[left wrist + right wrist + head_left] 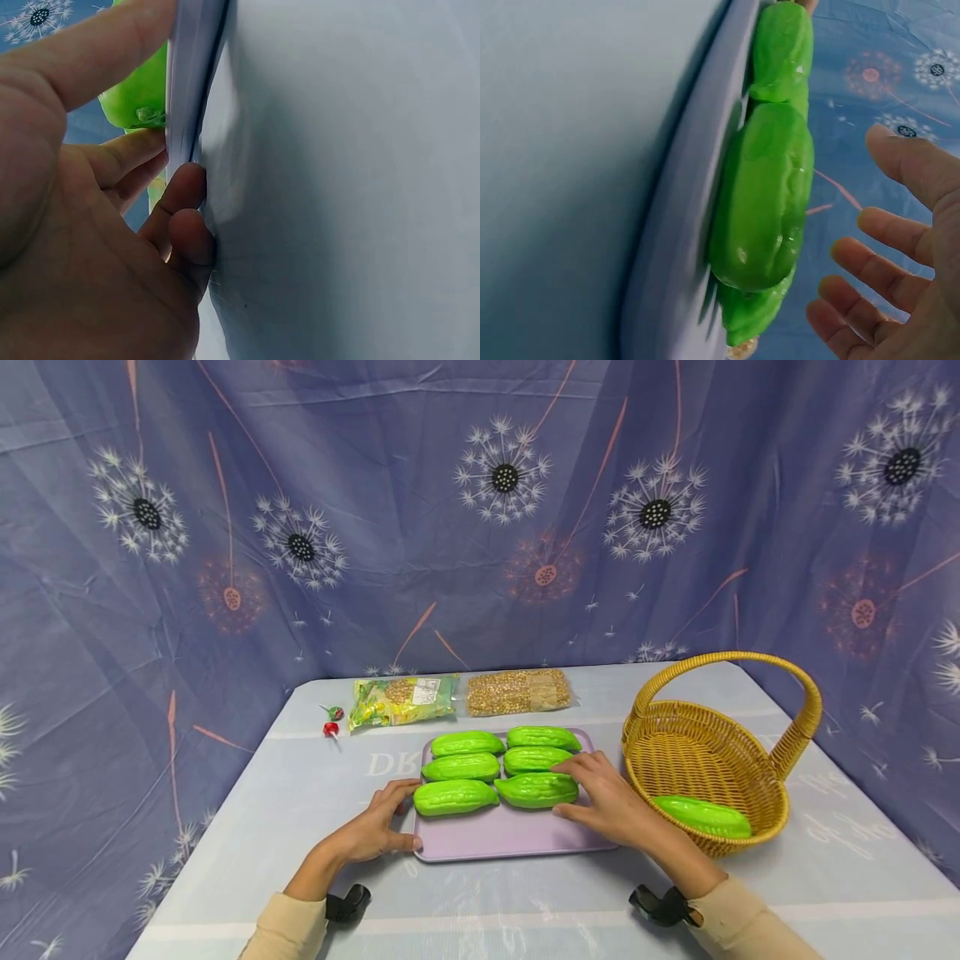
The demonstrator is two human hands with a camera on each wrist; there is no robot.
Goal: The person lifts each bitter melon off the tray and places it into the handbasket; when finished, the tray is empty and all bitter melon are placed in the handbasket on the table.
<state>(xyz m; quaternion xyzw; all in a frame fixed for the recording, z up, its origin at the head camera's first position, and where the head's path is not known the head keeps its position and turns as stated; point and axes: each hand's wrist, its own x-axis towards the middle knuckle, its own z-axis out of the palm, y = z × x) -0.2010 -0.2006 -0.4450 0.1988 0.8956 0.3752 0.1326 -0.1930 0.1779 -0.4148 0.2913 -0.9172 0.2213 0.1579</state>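
- First, the curtain (pixel 420 572), blue and printed with dandelions, hangs at 12 o'clock, taking the tray's middle as the centre of the dial.
- Next, the pale table (pixel 525 906), with faint white lettering, reaches back to it.
- The yellow wicker basket (pixel 690 743) stands at 3 o'clock, just beside the tray, its handle arching up.
- The lilac tray (pixel 510 837) lies flat on the table, between the hands.
- Two bags lie past the tray: a green-yellow bag (pixel 401 702) at 11 o'clock, a clear bag (pixel 517 692) of golden grains at 12.
- The left hand (pixel 378 827) is at 9 o'clock, thumb and fingers apart, their tips touching the tray's edge.
- The right hand (pixel 611 800) is at 3 o'clock, fingers loosely spread above the front right gourd; the right wrist view shows a gap beneath them.
- Six bright green gourds (pixel 456 797) lie on the tray in two columns of three, toward its 12 o'clock side; one more gourd (pixel 702 817) rests at the basket's 6 o'clock.
- Two lollipops, one red (pixel 331 728) and one green (pixel 335 713), lie at 10 o'clock.
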